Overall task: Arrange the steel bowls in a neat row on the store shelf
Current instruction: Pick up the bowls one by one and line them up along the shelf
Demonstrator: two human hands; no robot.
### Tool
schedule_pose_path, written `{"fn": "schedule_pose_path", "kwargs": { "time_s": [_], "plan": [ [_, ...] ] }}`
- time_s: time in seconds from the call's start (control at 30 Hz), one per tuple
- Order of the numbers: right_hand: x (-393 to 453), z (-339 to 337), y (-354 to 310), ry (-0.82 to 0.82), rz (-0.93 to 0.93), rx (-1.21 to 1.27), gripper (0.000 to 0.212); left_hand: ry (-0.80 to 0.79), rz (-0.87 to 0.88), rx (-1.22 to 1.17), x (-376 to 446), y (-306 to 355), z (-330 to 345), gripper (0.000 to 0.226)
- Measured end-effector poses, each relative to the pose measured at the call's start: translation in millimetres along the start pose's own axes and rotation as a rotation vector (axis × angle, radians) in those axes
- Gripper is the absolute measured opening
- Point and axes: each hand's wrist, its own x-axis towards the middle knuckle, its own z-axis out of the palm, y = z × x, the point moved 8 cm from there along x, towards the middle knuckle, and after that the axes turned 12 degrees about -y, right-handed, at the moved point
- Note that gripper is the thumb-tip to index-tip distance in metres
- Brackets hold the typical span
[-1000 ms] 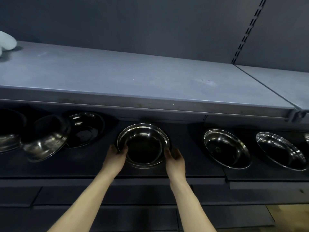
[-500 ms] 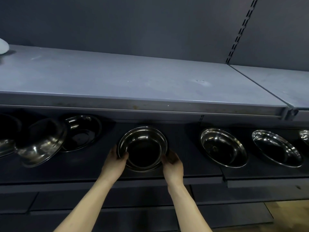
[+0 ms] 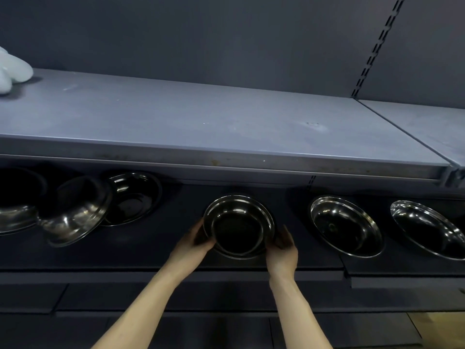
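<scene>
A steel bowl (image 3: pixel 237 224) rests on the dark lower shelf (image 3: pixel 151 250), tilted toward me. My left hand (image 3: pixel 193 244) grips its left rim and my right hand (image 3: pixel 283 250) its right rim. To the right, two more steel bowls (image 3: pixel 346 225) (image 3: pixel 427 229) lean in a row. On the left a bowl (image 3: pixel 132 197) leans at the back, another bowl (image 3: pixel 75 212) lies tipped in front of it, and a further bowl (image 3: pixel 15 210) is cut off by the frame's left edge.
A grey upper shelf (image 3: pixel 201 127) overhangs the bowls, its front lip just above them. A white object (image 3: pixel 12 69) sits at its far left. A slotted upright (image 3: pixel 375 49) runs up the back wall. Lower shelves and a patch of floor (image 3: pixel 437 326) show below.
Both hands have kept hold of the middle bowl and shifted it slightly right and lower on the shelf. The other bowls have not moved.
</scene>
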Motion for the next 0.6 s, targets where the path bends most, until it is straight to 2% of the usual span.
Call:
{"fn": "schedule_pose_path", "kwargs": {
  "time_s": [0.1, 0.23, 0.33, 0.47, 0.6],
  "plan": [
    [2.9, -6.9, -4.3, 0.045, -0.034, -0.071, 0.060, 0.034, -0.025, 0.022, 0.3, -13.0, -10.2, 0.064],
    [-11.4, -2.4, -27.8, 0.145, -0.215, -0.260, 0.056, 0.229, -0.076, -0.064, -2.6, -32.5, -43.4, 0.057],
    [-21.4, 28.4, -44.9, 0.049, -0.330, -0.322, 0.050, 0.365, -0.093, -0.118, -9.7, -38.9, -69.4, 0.053],
    [-31.8, 84.8, -54.4, -0.128, -0.355, -0.309, 0.052, 0.490, -0.049, -0.110, -26.0, -33.5, -100.1, 0.051],
    [-42.3, 147.3, -55.2, -0.292, -0.399, -0.403, 0.048, 0.587, -0.027, -0.095, -45.1, -42.4, -137.7, 0.044]
  ]
}}
